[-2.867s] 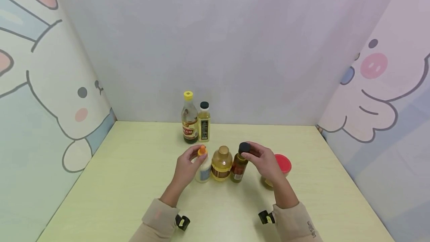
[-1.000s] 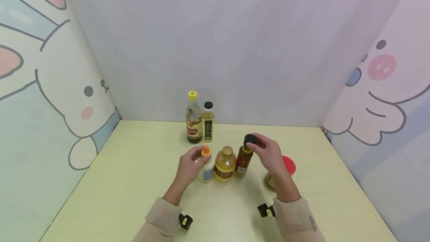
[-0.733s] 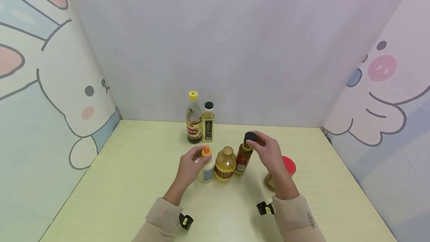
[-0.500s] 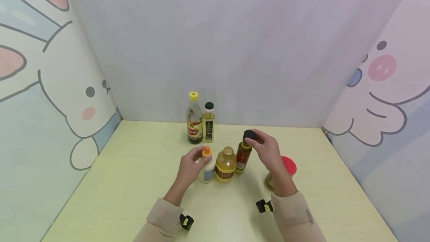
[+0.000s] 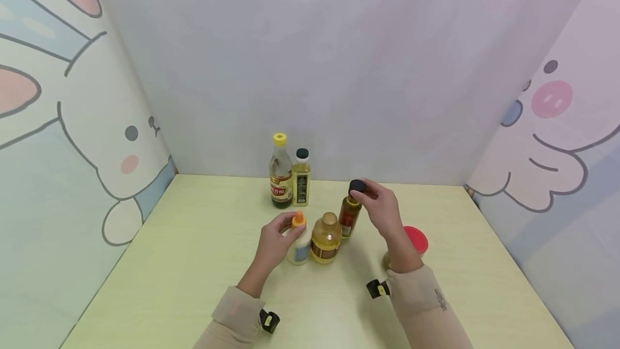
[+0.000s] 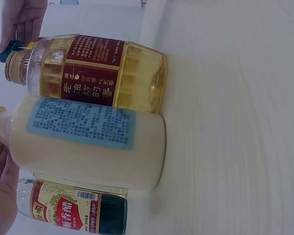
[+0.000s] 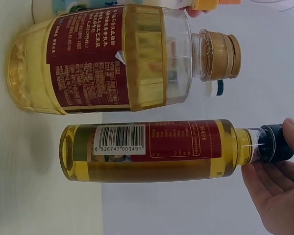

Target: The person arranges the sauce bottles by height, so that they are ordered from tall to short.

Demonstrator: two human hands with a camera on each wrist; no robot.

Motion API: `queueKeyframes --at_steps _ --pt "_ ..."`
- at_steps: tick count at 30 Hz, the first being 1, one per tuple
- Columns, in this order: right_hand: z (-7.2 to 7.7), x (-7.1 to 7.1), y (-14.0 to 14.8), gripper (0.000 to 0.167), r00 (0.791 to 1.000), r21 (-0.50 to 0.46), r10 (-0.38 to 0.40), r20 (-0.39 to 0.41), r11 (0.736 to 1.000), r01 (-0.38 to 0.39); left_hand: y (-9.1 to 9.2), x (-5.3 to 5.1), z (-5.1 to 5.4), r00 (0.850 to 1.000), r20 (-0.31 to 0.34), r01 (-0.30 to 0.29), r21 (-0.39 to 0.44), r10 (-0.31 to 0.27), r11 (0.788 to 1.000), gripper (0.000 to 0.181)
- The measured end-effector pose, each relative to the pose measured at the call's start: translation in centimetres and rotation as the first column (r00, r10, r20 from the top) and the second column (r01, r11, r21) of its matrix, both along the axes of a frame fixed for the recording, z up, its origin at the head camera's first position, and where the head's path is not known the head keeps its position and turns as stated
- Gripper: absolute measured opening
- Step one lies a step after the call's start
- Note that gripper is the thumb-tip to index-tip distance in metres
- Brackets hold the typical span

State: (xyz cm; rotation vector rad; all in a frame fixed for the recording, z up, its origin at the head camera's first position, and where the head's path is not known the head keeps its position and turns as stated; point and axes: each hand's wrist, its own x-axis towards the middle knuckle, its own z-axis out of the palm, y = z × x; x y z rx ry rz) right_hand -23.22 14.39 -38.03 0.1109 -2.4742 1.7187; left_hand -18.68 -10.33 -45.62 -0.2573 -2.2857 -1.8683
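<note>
The left hand (image 5: 273, 241) has its grip pinching the orange cap (image 5: 298, 218) of the white bottle (image 5: 301, 252), which stands upright on the table (image 5: 169, 273) with a blue label on its side. The right hand (image 5: 382, 210) pinches the black cap (image 5: 357, 186) of the black-capped bottle (image 5: 349, 217) between thumb and fingers. That bottle leans, its top toward the right; the pictures do not settle whether its base touches the table. The right wrist view shows its red label, a barcode and golden liquid inside.

Between the two held bottles stands a round-shouldered oil bottle (image 5: 326, 244) with a tan cap and a dark red label; whether it touches the white bottle is hard to tell. Farther back, near the wall (image 5: 310, 69), a vinegar bottle (image 5: 281, 179) with a yellow cap stands just beside a slim bottle (image 5: 301, 185) of pale yellow liquid with a dark cap. At the right, a jar with a red lid (image 5: 415, 239) is partly hidden by the right forearm. Both sleeves (image 5: 237, 311) are beige, and a cartoon rabbit (image 5: 92, 106) covers the left side panel.
</note>
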Motion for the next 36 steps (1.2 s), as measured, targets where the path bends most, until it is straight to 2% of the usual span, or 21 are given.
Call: queueKeyframes --at_steps 5,12,30,36 --pt "0.2 -0.6 -0.4 0.042 1.000 -0.017 -0.003 -0.011 1.000 0.003 0.1 0.0 0.2 1.000 0.014 -0.008 -0.011 0.008 1.000 0.035" --pt "-0.1 -2.0 -1.3 0.040 0.999 -0.038 -0.006 -0.034 0.999 0.005 0.3 2.0 3.7 0.999 -0.033 0.010 -0.020 -0.011 1.000 0.029" --pt "0.5 -4.2 -3.2 0.041 1.000 -0.006 -0.012 -0.013 1.000 0.012 0.5 2.0 3.5 1.000 -0.028 0.007 0.003 -0.007 1.000 0.030" --pt "0.6 -4.8 -3.8 0.039 1.000 -0.007 0.000 -0.029 1.000 -0.001 0.5 1.3 2.3 1.000 -0.008 -0.007 0.004 0.007 1.000 0.031"
